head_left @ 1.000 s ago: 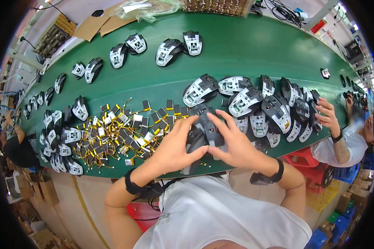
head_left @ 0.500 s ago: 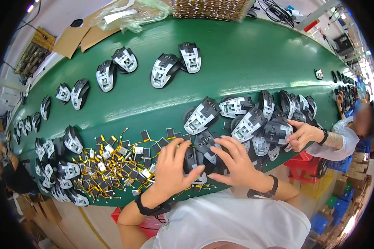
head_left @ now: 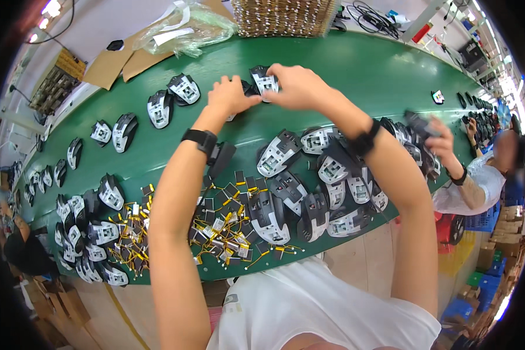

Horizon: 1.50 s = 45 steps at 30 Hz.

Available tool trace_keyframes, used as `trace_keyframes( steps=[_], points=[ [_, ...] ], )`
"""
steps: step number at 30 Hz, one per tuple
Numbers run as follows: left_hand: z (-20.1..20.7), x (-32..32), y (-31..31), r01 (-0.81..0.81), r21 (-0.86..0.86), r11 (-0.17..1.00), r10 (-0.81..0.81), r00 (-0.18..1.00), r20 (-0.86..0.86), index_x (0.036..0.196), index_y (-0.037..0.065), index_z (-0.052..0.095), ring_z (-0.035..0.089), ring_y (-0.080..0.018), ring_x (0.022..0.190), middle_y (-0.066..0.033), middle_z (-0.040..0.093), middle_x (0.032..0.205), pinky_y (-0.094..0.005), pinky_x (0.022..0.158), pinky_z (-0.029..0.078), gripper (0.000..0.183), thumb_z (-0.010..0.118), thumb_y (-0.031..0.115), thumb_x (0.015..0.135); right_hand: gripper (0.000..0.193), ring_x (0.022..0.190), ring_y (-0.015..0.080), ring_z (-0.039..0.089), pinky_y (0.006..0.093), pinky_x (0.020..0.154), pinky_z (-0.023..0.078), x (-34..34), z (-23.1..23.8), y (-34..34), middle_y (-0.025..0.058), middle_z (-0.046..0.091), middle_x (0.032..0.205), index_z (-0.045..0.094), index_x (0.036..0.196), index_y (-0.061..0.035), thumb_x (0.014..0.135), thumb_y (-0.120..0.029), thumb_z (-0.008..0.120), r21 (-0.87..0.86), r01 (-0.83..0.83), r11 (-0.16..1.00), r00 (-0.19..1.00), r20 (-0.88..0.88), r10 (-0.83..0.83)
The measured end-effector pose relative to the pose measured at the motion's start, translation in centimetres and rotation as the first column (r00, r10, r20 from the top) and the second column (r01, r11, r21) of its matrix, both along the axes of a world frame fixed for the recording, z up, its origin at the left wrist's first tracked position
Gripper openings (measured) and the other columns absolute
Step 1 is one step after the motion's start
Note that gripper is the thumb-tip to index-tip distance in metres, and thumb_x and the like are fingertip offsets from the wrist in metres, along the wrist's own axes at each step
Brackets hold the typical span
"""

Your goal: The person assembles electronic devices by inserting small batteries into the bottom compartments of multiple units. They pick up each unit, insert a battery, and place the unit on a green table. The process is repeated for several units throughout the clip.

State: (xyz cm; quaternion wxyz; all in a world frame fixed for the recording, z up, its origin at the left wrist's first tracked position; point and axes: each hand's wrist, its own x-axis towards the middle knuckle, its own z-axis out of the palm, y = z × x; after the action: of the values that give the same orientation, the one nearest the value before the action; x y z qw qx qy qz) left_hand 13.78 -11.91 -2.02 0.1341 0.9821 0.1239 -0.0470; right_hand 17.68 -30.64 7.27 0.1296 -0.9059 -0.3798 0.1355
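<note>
Both my arms reach across the green table (head_left: 216, 52) to two computer mice lying side by side. My left hand (head_left: 230, 96) curves over the left mouse (head_left: 249, 88), hiding most of it. My right hand (head_left: 300, 87) has its thumb and fingers around the right mouse (head_left: 265, 81), a black and white body with openings in its shell. Nearer me lie several more such mice (head_left: 269, 219). Beside them, partly behind my left forearm, spreads a pile of small grey battery packs (head_left: 224, 230) with yellow tape and thin wires.
Mice (head_left: 160, 109) stand in a line along the far left, with a cluster (head_left: 76, 233) at the near left. A co-worker's hand (head_left: 440, 143) holds a dark mouse at the right. Clear plastic (head_left: 186, 29), cardboard (head_left: 102, 67) and a woven basket (head_left: 283, 17) lie along the back.
My two hands have left the near mice and moved forward to the two far ones. The co-worker's hand has lifted a mouse from the right-hand group.
</note>
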Motion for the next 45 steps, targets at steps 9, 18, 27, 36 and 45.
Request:
trace_keyframes(
  steps=[9, 18, 27, 36, 45],
  points=[
    [4.1, -6.1, 0.7, 0.021, -0.128, 0.992, 0.006, 0.979, 0.203, 0.127, 0.003, 0.053, 0.062, -0.0414, 0.105, -0.0276, 0.062, 0.113, -0.0449, 0.092, 0.050, 0.071, 0.072, 0.049, 0.076, 0.071, 0.115, 0.0374, 0.062, 0.0494, 0.096, 0.049, 5.0, -7.2, 4.6, 0.0248, 0.063, 0.123, 0.047, 0.140, -0.0098, 0.078, -0.039, 0.069, -0.152, 0.346, 0.926, 0.933, 0.165, -0.321],
    [6.7, -24.0, -2.0, 0.259, -0.304, 0.917, -0.193, 0.954, 0.231, 0.125, 0.009, 0.055, 0.062, -0.0397, 0.096, -0.0184, 0.061, 0.105, -0.0450, 0.085, 0.051, 0.066, 0.078, 0.040, 0.071, 0.068, 0.105, 0.0371, 0.061, 0.0437, 0.093, 0.049, -5.8, 3.2, -5.4, 0.0194, 0.064, 0.115, 0.053, 0.135, -0.0142, 0.071, -0.024, 0.073, 0.052, -0.335, 0.941, 0.937, -0.086, 0.338],
    [5.1, -24.3, -2.9, 0.237, -0.334, 0.912, -0.175, 0.963, 0.206, 0.124, 0.003, 0.055, 0.058, -0.0395, 0.106, -0.0195, 0.057, 0.119, -0.0453, 0.091, 0.049, 0.057, 0.070, 0.041, 0.084, 0.068, 0.118, 0.0398, 0.054, 0.0441, 0.100, 0.045, -12.6, 3.0, -11.3, 0.0214, 0.055, 0.129, 0.049, 0.138, -0.0070, 0.079, -0.028, 0.075, 0.026, -0.290, 0.957, 0.948, -0.127, 0.291],
    [4.1, -5.1, 8.9, -0.169, 0.041, 0.985, 0.144, 0.924, 0.353, 0.142, 0.008, 0.043, 0.045, -0.0436, 0.127, -0.0219, 0.045, 0.141, -0.0531, 0.101, 0.042, 0.086, 0.070, 0.059, 0.077, 0.056, 0.112, 0.0382, 0.057, 0.0440, 0.096, 0.047, -9.2, 5.2, -8.5, 0.0172, 0.060, 0.123, 0.055, 0.130, -0.0069, 0.083, -0.033, 0.071, -0.087, -0.387, 0.918, 0.920, -0.100, 0.378],
    [-2.5, -7.8, 11.7, -0.119, 0.025, 0.993, 0.108, 0.958, 0.265, 0.137, 0.012, 0.049, 0.044, -0.0441, 0.125, -0.0187, 0.046, 0.138, -0.0538, 0.103, 0.041, 0.078, 0.074, 0.054, 0.075, 0.064, 0.106, 0.0400, 0.061, 0.0480, 0.091, 0.050, 0.3, -1.1, 9.7, 0.0237, 0.065, 0.112, 0.047, 0.136, -0.0074, 0.083, -0.035, 0.069, -0.170, -0.429, 0.887, 0.882, 0.132, 0.452]
  ],
)
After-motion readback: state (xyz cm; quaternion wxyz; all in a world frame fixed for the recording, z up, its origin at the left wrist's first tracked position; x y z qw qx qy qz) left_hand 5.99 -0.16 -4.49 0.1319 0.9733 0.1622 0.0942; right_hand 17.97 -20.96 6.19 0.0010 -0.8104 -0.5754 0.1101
